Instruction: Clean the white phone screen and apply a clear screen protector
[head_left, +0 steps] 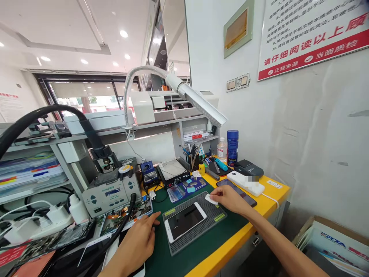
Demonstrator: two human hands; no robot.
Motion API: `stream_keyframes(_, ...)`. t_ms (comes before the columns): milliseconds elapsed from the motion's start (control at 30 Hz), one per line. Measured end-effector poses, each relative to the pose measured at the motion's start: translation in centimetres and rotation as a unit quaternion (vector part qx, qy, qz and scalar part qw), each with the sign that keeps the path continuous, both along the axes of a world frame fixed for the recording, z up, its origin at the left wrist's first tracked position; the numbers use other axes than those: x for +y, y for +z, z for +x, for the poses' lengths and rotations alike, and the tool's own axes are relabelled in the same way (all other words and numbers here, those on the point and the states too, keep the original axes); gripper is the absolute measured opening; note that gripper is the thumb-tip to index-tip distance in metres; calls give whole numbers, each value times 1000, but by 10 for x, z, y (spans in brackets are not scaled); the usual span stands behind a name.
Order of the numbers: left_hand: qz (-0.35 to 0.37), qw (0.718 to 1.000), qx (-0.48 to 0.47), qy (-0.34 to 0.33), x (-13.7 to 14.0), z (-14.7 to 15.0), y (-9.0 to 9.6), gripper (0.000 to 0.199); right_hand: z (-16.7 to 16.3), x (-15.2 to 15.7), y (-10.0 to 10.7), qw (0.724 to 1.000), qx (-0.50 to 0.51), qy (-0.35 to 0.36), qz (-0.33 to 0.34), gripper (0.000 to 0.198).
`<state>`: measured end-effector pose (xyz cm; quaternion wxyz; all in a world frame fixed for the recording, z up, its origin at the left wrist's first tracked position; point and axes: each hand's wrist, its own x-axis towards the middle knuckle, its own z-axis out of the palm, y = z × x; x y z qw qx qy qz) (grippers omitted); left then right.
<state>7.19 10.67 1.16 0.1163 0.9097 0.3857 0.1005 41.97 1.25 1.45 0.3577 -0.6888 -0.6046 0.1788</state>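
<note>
On mat [213, 214], phone [186, 221] lies assembled, work apparently pending; right hand [230, 198] pinches white pad [210, 199], two o'clock; left hand [138, 239] loosely open, eight.

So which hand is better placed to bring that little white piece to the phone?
Probably the right hand: it pinches the white piece by the far right corner of the mat. The left hand, left of the phone, holds nothing visible.

Circuit boards [115, 220] and a rework station [108, 197] mark a repair shop.
</note>
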Motion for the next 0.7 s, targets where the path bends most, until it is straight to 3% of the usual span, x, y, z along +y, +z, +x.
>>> stream_keyframes(167,-18,1000,-10,8,4,1,-4,48,-3,23,1,999,-25,-29,38,27)
stream_keyframes(333,-28,999,27,35,3,10,11,49,5,47,19,995,-36,-68,69,28)
stream_keyframes(500,-36,997,70,21,8,24,31,45,15,87,43,995,-37,-90,36,25)
stream_keyframes(700,53,992,89,69,10,47,26,45,1,141,41,992,-38,-118,-12,29)
